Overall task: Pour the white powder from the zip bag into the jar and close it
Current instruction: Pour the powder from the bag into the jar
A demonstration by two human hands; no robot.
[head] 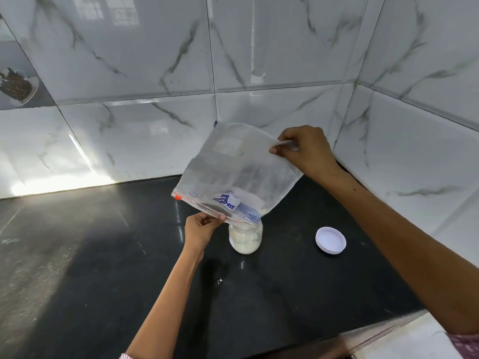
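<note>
Clear zip bag (238, 167) over jar (246, 239) mouth (rim hidden).

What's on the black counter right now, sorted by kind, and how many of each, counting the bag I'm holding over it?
Zip bag: 1, upturned over the jar, pinched by the left hand at the zip edge and the right hand at the bottom corner
Jar: 1, open, holding white powder
Lid: 1, white, lying apart to the right of the jar
Total: 3

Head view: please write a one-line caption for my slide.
Two hands, left and right, tip an upturned zip bag over the jar; its white lid lies beside.
</note>
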